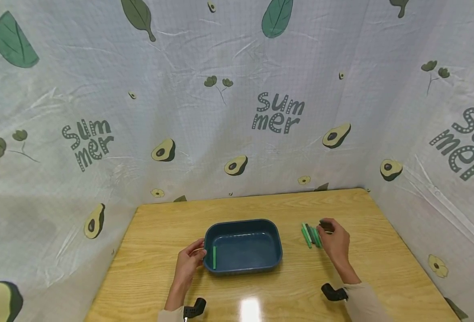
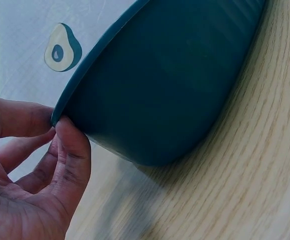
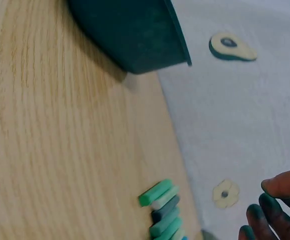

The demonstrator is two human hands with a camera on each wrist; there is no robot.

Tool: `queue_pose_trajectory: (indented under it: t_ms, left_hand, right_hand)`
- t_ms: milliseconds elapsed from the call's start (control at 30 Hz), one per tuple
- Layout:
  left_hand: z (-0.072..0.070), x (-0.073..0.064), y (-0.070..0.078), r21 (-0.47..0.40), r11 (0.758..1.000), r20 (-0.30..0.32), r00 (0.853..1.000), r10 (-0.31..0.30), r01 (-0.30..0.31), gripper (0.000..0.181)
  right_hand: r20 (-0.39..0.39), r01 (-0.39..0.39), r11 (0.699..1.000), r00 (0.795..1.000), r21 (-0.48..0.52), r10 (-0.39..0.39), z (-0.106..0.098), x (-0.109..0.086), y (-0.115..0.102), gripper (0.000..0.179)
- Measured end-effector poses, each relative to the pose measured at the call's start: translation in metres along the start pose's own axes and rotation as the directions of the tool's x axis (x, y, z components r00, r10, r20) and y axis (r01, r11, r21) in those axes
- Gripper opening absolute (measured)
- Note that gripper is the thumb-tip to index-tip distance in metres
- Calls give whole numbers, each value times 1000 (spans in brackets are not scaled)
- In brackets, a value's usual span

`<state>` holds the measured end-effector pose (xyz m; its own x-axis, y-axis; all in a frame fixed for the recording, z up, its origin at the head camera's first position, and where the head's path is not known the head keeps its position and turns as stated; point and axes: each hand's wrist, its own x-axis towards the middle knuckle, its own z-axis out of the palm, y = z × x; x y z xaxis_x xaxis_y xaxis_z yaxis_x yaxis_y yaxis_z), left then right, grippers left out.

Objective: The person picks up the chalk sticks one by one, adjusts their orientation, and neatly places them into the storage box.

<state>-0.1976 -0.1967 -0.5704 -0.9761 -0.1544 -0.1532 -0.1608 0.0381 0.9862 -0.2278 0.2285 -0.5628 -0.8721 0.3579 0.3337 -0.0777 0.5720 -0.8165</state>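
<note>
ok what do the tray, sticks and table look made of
Tray: probably plastic, smooth with a slight sheen; rounded corners, one-piece look.
Sticks: perhaps chalk or pastel, matte; no shine, seemingly green-smudged fingertips. Clay possible too.
Table: wood or wood-look laminate; visible grain, glossy enough for a bright reflection.

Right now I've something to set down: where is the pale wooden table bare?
The pale wooden table is bare left of the left hand, behind the dark blue rectangular tray, and right of the right hand. Crowded: around the short, mostly green sticks beside that hand.
</note>
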Motion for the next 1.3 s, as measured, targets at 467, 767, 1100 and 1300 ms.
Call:
queue_pose_trajectory:
  t_ms: [467, 767, 1100, 1300]
  left_hand:
    - [1, 0, 1, 0, 1000, -4, 1000, 10, -10, 41]
    - [1, 0, 1, 3, 1000, 10, 1000, -2, 2, 43]
    - [0, 0, 2, -7, 1000, 11, 1000, -4, 4, 43]
    - [2, -1, 3, -10, 1000, 14, 1000, 10, -10, 43]
  right_hand:
    - [-108, -204, 978, 972, 37, 207, 4, -7, 24, 31]
    - [-129, -306, 950, 941, 60, 312, 13, -10, 35, 35]
    - [-153, -339, 940, 928, 27, 339, 19, -10, 41, 35]
    - [-178, -346, 938, 922, 12, 343, 20, -12, 40, 33]
